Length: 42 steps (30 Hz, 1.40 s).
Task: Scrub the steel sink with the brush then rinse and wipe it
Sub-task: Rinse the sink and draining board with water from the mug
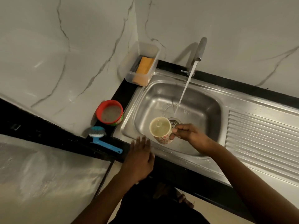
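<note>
The right hand (189, 132) has its grip clamped on the handle of a floral mug (160, 129), held upright over the front of the steel sink (202, 101) beside the drain and holding what looks like cloudy water, while the tap (199, 49) at the sink's back edge runs into the basin. The left hand (140, 159) is over the sink's front-left corner, its grip apart and fingers straight. The blue brush (100, 136) lies on the black counter (123, 94) just left of the sink, with a red tub (110, 113) behind it and an orange sponge (144, 65) boxed at the back-left corner.
</note>
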### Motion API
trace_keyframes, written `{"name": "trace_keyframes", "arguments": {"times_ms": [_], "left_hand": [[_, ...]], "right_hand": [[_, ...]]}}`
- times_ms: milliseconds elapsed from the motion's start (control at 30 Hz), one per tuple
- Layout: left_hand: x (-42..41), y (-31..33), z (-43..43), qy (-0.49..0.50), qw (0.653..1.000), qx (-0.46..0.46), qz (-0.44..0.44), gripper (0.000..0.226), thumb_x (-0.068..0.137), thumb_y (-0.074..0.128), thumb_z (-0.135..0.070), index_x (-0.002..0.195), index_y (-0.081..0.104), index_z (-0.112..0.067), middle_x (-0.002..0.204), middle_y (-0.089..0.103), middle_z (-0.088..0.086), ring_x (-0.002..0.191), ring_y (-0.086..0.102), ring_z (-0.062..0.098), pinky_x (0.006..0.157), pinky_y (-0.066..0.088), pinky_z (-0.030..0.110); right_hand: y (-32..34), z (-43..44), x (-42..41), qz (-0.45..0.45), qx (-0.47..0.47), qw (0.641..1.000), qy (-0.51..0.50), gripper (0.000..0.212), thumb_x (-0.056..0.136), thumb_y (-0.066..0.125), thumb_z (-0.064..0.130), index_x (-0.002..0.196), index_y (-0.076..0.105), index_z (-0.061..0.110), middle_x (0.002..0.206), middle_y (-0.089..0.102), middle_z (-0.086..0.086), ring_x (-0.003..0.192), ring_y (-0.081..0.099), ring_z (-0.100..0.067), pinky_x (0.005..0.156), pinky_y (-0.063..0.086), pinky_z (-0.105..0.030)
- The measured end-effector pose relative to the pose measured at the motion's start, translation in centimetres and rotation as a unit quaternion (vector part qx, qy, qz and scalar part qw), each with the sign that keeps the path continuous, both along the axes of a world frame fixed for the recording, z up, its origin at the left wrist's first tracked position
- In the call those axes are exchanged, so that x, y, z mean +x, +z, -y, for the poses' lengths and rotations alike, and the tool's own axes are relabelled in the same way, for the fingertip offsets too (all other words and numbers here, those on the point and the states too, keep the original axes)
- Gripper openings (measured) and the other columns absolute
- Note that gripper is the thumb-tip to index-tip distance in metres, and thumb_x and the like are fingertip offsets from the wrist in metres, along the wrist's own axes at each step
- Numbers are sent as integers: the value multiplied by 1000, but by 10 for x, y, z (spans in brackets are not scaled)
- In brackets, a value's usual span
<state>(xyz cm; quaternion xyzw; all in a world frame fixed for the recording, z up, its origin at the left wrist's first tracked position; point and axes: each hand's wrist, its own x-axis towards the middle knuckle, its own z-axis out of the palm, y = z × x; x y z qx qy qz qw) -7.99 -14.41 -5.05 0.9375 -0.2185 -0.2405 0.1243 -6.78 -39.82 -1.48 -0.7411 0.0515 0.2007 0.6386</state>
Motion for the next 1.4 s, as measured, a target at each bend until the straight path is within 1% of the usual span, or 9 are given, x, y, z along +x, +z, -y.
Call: {"name": "trace_keyframes", "arguments": {"times_ms": [200, 333, 433, 700, 800, 1033, 1133, 1300, 1400], "left_hand": [[10, -17, -8, 121, 987, 99, 19, 96, 90, 3, -63, 162, -4, 1, 169, -12, 27, 157, -14, 42, 125, -10, 50], [22, -27, -1, 143, 984, 105, 2, 94, 100, 9, -69, 162, -6, 0, 169, -14, 27, 157, -16, 41, 128, -7, 52], [20, -30, 7, 119, 988, 102, 18, 100, 91, -3, -71, 163, -2, -2, 169, -10, 28, 157, -13, 42, 127, -6, 52], [12, -31, 17, -51, 998, 25, -35, 70, 108, 18, -55, 166, 6, -17, 173, -1, 13, 159, -12, 27, 130, -2, 49], [12, -32, 13, -7, 1000, 13, -24, 72, 108, 24, -53, 166, 5, -13, 173, -4, 13, 159, -12, 28, 130, -3, 45], [32, -27, 4, 132, 982, 132, 7, 88, 105, 21, -61, 162, -1, 3, 168, -8, 30, 157, -10, 43, 128, 2, 53], [29, -27, 7, 125, 980, 155, 23, 88, 105, 22, -60, 161, 4, 6, 168, 0, 33, 157, -6, 44, 128, 4, 55], [22, -23, 9, -6, 996, 64, -57, 71, 108, 24, -53, 164, 13, -11, 172, 2, 19, 160, -6, 33, 129, 1, 49], [22, -24, 7, 25, 996, 40, -79, 77, 108, 25, -54, 165, 2, -8, 172, -8, 16, 159, -13, 30, 129, -1, 45]], "right_hand": [[1, -18, 31, 35, -134, 986, 97, 30, 105, 59, 28, 86, 80, 19, 89, 72, 9, 93, 65, -12, 95, 47, -36], [6, -27, 49, 50, -225, 956, 183, 29, 102, 57, 29, 84, 78, 20, 88, 70, 7, 88, 62, -13, 90, 50, -43], [5, -27, 54, 56, -255, 940, 222, 28, 102, 56, 25, 86, 77, 14, 87, 66, 5, 85, 58, -12, 88, 48, -42], [1, 3, 44, 31, -210, 960, 181, 32, 103, 58, 28, 82, 81, 20, 92, 71, 9, 94, 64, -14, 87, 49, -36], [6, -1, 46, 36, -233, 956, 176, 31, 103, 57, 26, 83, 79, 18, 94, 71, 6, 94, 63, -15, 82, 49, -33], [13, -33, 58, 78, -271, 936, 213, 30, 103, 53, 27, 80, 71, 24, 93, 66, 1, 90, 60, -19, 82, 49, -39], [14, -36, 57, 94, -274, 927, 239, 29, 105, 53, 23, 90, 73, 9, 96, 66, -6, 91, 59, -22, 83, 47, -40], [6, -7, 44, 51, -210, 959, 186, 30, 103, 58, 33, 84, 79, 24, 91, 72, 8, 91, 64, -14, 87, 50, -37], [6, 17, 33, 28, -167, 975, 145, 31, 101, 59, 41, 84, 81, 26, 101, 73, 6, 103, 67, -17, 100, 52, -45]]}}
